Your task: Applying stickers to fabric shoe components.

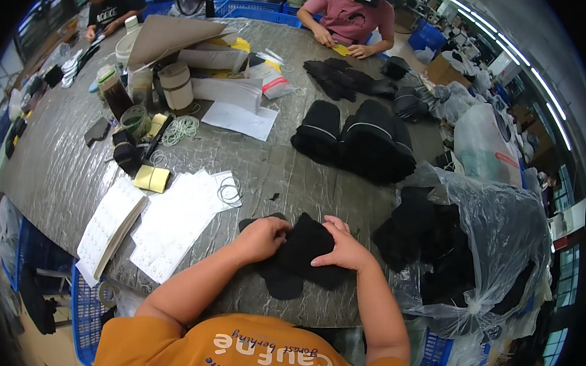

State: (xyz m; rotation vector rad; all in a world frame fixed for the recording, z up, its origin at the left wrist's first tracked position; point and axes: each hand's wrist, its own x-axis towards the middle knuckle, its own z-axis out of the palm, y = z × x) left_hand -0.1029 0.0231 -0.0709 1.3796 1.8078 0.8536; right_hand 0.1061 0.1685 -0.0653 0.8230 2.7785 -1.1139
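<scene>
In front of me on the table, a black fabric piece (pixel 307 252) lies over other black fabric pieces (pixel 280 284) that stick out at its left and lower edges. My right hand (pixel 347 248) grips its right side, thumb on top and fingers around the far edge. At its left edge is my left hand (pixel 264 239), with the fingers curled closed; their tips meet the black cloth, and what exactly they pinch is partly hidden. Farther off, banded bundles of black fabric pieces (pixel 376 144) stand on the table.
Paper sheets (pixel 176 223) and a thick paper pad (pixel 111 229) lie to my left. Beyond are a yellow pad (pixel 151 178), string (pixel 181 129) and jars (pixel 176 85). A clear plastic bag (pixel 498 229) with black pieces sits at right. Two people work across the table.
</scene>
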